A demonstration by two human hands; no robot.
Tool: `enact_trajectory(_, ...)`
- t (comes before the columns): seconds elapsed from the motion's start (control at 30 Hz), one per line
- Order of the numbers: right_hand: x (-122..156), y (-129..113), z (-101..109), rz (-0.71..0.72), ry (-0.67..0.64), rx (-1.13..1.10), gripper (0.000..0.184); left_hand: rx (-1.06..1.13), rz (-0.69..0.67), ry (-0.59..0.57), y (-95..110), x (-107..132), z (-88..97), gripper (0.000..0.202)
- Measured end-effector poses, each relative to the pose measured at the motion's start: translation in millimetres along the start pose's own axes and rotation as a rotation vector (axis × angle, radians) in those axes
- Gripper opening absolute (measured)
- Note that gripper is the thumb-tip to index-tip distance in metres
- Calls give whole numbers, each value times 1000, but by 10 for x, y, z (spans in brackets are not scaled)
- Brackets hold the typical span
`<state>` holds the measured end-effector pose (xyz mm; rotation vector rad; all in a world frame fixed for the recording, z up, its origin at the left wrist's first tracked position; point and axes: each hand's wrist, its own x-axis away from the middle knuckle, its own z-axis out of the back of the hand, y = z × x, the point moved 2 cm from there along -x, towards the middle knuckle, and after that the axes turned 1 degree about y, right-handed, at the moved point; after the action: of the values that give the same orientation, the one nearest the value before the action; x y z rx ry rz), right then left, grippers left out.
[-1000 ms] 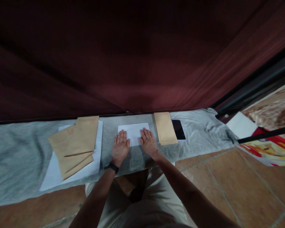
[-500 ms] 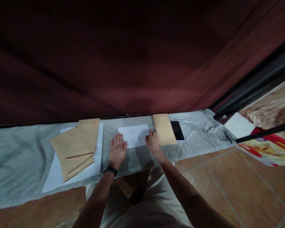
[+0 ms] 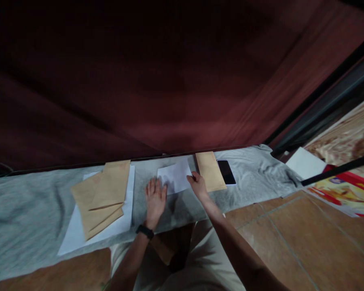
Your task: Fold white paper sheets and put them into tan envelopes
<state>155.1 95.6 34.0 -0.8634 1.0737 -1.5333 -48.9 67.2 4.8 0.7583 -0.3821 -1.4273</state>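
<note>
The right hand (image 3: pixel 197 184) pinched the right edge of the white folded paper sheet (image 3: pixel 173 178), which lay askew on the grey cloth (image 3: pixel 33 210) just beyond the flat, spread left hand (image 3: pixel 155 199).

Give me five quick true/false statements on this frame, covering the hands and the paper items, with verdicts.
1. The right hand grips the right edge of the white sheet. True.
2. The phone lies left of the single brown envelope. False: it lies right of it.
3. The left hand holds an envelope. False: it lies flat and open on the grey cloth, at the sheet's near edge.
4. A dark wristband is on the left wrist. True.
5. The envelope pile rests on white paper. True.
</note>
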Motion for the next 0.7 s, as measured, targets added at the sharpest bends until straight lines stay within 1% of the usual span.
enact_trajectory(0.07, 179, -279, 21, 189, -1, 153, 22, 349, 90, -57, 299, 16, 50, 63)
enact_trajectory(0.13, 385, -557, -6, 362, -59, 311, 22, 475, 91, -88, 621, 32, 125, 59)
enact_trajectory(0.17, 484, -677, -33, 420, -99, 392, 23, 648, 131, -93, 751, 39, 168, 55)
enact_trajectory(0.23, 650, -861, -89, 492, -167, 496, 25, 898, 220, -81, 914, 48, 258, 48)
enact_trajectory(0.27, 712, -923, -113, 526, -195, 518, 26, 999, 286, -56, 934, 47, 298, 44)
enact_trajectory(0.3, 757, -963, -133, 567, -224, 522, 27, 1062, 355, -27, 911, 43, 329, 42)
enact_trajectory(0.37, 802, -967, -162, 651, -283, 481, 30, 1122, 485, 27, 763, 20, 356, 39)
enact_trajectory(0.43, 792, -863, -187, 686, -329, 400, 32, 1128, 569, 39, 529, -18, 337, 38)
enact_trajectory(0.5, 749, -657, -221, 642, -335, 321, 31, 1108, 625, 16, 272, -49, 294, 37)
enact_trajectory(0.53, 723, -526, -240, 608, -322, 298, 32, 1089, 638, -13, 153, -57, 275, 35)
enact_trajectory(0.6, 669, -243, -267, 526, -235, 276, 32, 1013, 622, -85, -46, -51, 260, 29)
enact_trajectory(0.63, 641, -101, -274, 477, -183, 261, 33, 975, 590, -100, -124, -39, 272, 27)
enact_trajectory(0.7, 578, 156, -280, 372, -77, 226, 37, 923, 533, -77, -246, -3, 328, 27)
